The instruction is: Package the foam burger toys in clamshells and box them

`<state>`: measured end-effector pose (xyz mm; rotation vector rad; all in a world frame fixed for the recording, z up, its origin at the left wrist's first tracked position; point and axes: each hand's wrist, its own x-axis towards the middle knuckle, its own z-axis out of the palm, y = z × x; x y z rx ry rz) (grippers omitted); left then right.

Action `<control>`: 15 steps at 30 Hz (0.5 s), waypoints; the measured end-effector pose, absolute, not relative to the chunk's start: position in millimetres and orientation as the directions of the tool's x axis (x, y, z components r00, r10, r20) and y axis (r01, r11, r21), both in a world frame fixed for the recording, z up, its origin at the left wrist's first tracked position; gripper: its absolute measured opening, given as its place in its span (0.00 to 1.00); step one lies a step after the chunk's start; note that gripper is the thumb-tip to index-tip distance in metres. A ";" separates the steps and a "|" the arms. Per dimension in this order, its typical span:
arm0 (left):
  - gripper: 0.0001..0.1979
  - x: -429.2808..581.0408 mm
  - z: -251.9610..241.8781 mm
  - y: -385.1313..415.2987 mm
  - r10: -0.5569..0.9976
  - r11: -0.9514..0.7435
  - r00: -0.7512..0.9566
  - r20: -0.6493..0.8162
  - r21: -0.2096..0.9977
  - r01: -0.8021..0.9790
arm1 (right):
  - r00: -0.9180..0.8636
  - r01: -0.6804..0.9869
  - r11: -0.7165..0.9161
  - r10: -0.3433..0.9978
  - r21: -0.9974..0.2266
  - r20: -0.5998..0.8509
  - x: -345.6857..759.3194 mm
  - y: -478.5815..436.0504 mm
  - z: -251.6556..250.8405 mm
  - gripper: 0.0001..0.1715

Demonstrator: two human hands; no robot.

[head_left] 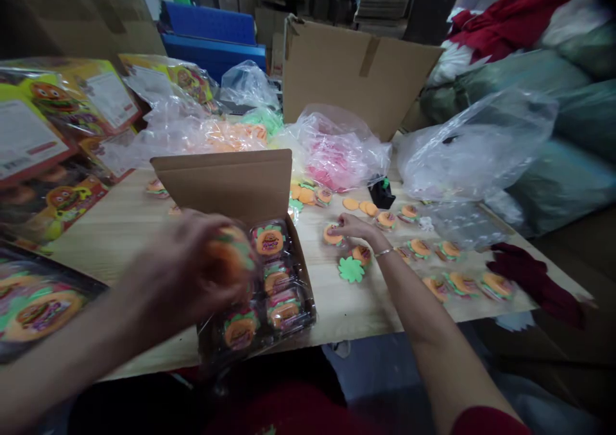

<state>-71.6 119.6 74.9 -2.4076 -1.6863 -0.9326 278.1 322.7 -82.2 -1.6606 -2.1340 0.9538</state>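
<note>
My left hand, smeared by motion, is wrapped round a toy burger with an orange bun and green edge. It is over the left part of an open cardboard box. In the box, a clear plastic tray holds several toy burgers with printed tops. My right hand reaches across the table, its fingers closed on the edge of another toy burger. Just below lie a green lettuce-shaped piece and one more burger, close to my right wrist.
Several toy burgers lie in rows at the right, beside a dark red cloth. Orange discs and a black tape dispenser sit farther back. Plastic bags line the far edge. Printed boxes stand left.
</note>
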 end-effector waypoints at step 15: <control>0.30 8.9 3.1 131.6 0.858 -0.438 0.502 0.105 -0.360 0.824 | -0.246 0.013 0.100 0.965 -0.995 0.094 264.3 233.0 -49.5 0.25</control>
